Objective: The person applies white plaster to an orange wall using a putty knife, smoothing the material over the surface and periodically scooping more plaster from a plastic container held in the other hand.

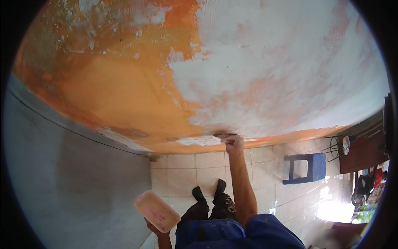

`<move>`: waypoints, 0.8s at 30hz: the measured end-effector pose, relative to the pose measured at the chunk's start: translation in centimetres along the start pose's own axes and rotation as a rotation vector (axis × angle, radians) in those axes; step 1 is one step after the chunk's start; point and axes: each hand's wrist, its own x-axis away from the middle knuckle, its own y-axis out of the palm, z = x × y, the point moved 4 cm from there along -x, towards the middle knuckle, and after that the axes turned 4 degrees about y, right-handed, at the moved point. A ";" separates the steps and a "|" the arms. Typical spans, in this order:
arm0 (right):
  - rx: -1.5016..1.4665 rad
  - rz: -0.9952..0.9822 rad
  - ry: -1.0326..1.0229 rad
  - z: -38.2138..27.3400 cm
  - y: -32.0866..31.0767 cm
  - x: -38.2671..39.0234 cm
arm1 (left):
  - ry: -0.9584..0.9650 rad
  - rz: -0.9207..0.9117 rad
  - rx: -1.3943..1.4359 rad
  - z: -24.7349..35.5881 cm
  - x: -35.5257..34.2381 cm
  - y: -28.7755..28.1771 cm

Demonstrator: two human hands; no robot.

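Note:
My right hand (235, 143) reaches out to the low part of the wall and is closed round a putty knife (224, 135). Its dark, flat blade lies against the wall and is slightly blurred. Whitish filler (257, 74) covers the right side of the orange wall (120, 87) in uneven patches, with a pale smear (192, 141) just left of the blade. Down at the lower left, my left hand (152, 226) grips a shallow pinkish plastic tub (156, 211) by its underside and edge. Residue marks the tub's inside; most of that hand's fingers are hidden beneath it.
A grey wall (83, 174) meets the orange one at the left corner. On the tiled floor (182, 161) to the right stand a blue plastic stool (317, 167) and a metal-legged stool (331, 147). A motorcycle (365, 186) shows by the bright doorway. My feet (199, 194) are near the wall.

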 end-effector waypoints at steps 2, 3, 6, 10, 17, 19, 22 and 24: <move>0.021 0.263 0.084 -0.6 4.8 -0.6 | -0.077 0.045 0.416 -0.8 0.2 -1.5; 0.039 0.386 0.115 -1.3 7.2 -0.9 | -0.153 0.068 0.772 -1.4 0.2 -1.7; 0.411 0.378 -0.036 -3.9 8.8 0.3 | -0.049 0.043 0.149 -0.5 -0.1 -0.7; 0.034 0.398 0.027 -5.1 16.0 5.6 | -0.091 0.056 0.416 -1.9 -0.3 -1.8; 0.159 0.527 0.088 -1.5 5.2 9.3 | -0.111 0.140 0.337 -2.0 0.0 -1.7; 0.128 0.459 0.098 0.1 1.5 6.8 | -0.120 0.091 0.444 -1.7 0.1 -1.5; 0.056 0.218 0.032 -1.1 -3.0 0.3 | -0.133 -0.037 0.658 -1.8 -0.4 -0.6; 0.049 0.289 0.065 -1.4 -2.0 -1.8 | -0.142 0.008 0.571 -2.7 -0.4 -2.0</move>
